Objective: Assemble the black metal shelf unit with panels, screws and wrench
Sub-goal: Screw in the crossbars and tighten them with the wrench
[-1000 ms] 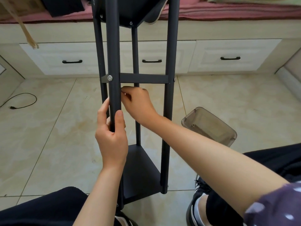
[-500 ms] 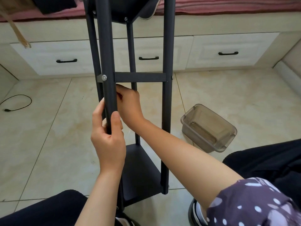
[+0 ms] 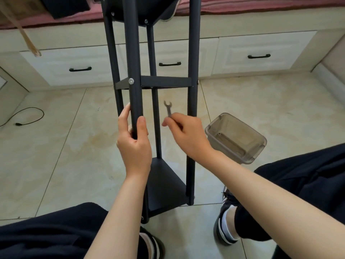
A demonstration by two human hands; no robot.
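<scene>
The black metal shelf unit (image 3: 193, 101) stands upright on the tiled floor between my legs, with a bottom panel (image 3: 164, 186), a middle panel (image 3: 164, 81) and a top panel at the frame's upper edge. A silver screw head (image 3: 131, 81) shows on the near left post at the middle panel. My left hand (image 3: 133, 144) grips that post below the screw. My right hand (image 3: 183, 134) pinches a small flat silver wrench (image 3: 168, 108), its open jaw pointing up, between the posts and below the middle panel.
A clear brownish plastic tub (image 3: 236, 138) sits on the floor to the right of the shelf. White drawers with black handles (image 3: 169, 63) line the back under a red-covered bed. A black cable (image 3: 28, 116) lies at the left. My shoes (image 3: 224, 227) flank the shelf's base.
My right hand has pulled back from behind the near left post to the right and down, and the wrench it holds is now in plain sight. The left hand keeps its grip.
</scene>
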